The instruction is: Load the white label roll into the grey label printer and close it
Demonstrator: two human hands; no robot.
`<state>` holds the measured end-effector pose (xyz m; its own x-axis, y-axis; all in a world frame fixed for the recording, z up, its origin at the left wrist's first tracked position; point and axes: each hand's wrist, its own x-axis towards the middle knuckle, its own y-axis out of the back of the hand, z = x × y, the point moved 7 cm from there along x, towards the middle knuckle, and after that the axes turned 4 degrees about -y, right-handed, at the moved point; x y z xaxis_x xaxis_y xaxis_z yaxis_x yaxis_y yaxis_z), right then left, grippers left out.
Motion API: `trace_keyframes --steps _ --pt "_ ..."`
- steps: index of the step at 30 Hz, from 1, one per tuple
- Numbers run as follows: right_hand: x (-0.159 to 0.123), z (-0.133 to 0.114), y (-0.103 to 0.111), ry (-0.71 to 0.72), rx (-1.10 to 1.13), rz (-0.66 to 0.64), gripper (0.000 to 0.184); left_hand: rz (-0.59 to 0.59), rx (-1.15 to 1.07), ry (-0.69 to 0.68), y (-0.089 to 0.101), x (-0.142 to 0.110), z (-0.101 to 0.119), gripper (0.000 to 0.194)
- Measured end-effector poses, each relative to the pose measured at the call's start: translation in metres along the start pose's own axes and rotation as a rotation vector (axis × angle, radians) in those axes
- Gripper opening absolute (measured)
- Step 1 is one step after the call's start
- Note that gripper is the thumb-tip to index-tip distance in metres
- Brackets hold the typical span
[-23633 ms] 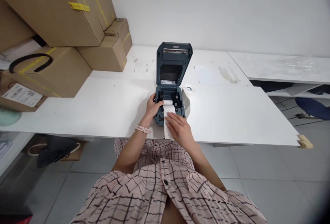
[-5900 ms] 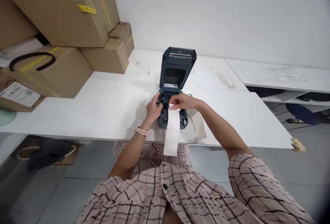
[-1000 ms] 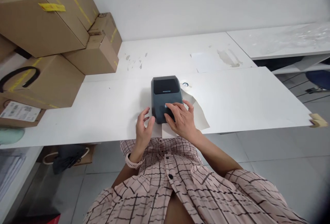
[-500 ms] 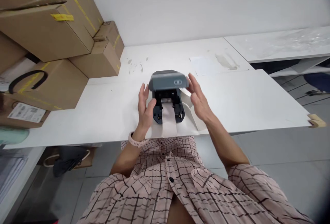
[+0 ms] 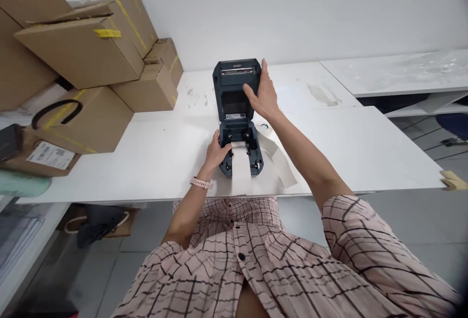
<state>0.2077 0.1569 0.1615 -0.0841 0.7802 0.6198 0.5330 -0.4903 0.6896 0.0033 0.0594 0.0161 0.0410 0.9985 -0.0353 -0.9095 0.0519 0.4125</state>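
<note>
A dark grey label printer [image 5: 225, 168] stands on the table near its front edge, with its lid [image 5: 229, 81] swung up and back. A white strip of label paper [image 5: 241, 168] runs out of the printer's interior toward the front edge. My right hand [image 5: 265, 94] grips the lid's right edge, thumb on the inner face. Low on the left, my left hand [image 5: 217, 153] holds the side of the printer's base, its thumb over the rim. More loose paper strip [image 5: 283, 167] lies curled at the printer's right.
Cardboard boxes [image 5: 78, 54] are stacked on the left of the white table [image 5: 164, 162]. A green roll [image 5: 24, 186] lies at the front left corner. Behind the table rises a white wall [image 5: 285, 10]. Tan padding [image 5: 453, 180] covers the right corner.
The lid has swung from partly raised to fully upright, with my right hand moving up along its right edge. My left hand has settled against the base's left side.
</note>
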Motion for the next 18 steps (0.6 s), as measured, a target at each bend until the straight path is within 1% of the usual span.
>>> trace_keyframes --steps 2,4,6,8,10,14,16,18 --pt "-0.008 -0.006 0.003 0.060 -0.055 0.035 0.075 0.011 0.007 0.022 0.001 -0.003 0.002 0.095" --pt "-0.023 -0.014 0.010 0.127 -0.082 0.079 0.067 0.025 0.024 0.021 0.003 -0.003 0.006 0.091" --pt "-0.040 -0.019 0.017 0.165 -0.067 0.115 0.058 0.050 0.035 0.011 0.004 -0.003 0.010 0.088" --pt "-0.051 -0.020 0.023 0.175 -0.033 0.120 0.052 0.075 0.040 -0.005 0.004 -0.002 0.011 0.085" --pt "-0.053 -0.019 0.025 0.178 -0.008 0.091 0.048 0.090 0.039 -0.021 0.004 -0.002 0.010 0.083" --pt "-0.042 -0.015 0.024 0.176 -0.017 0.036 0.047 0.093 0.023 -0.030 0.003 -0.001 0.006 0.083" --pt "-0.038 -0.016 0.024 0.174 -0.029 0.062 0.047 0.099 0.021 -0.033 0.003 0.000 0.005 0.082" --pt "-0.040 -0.021 0.025 0.188 -0.016 0.097 0.045 0.111 0.026 -0.041 0.003 0.001 0.005 0.082"
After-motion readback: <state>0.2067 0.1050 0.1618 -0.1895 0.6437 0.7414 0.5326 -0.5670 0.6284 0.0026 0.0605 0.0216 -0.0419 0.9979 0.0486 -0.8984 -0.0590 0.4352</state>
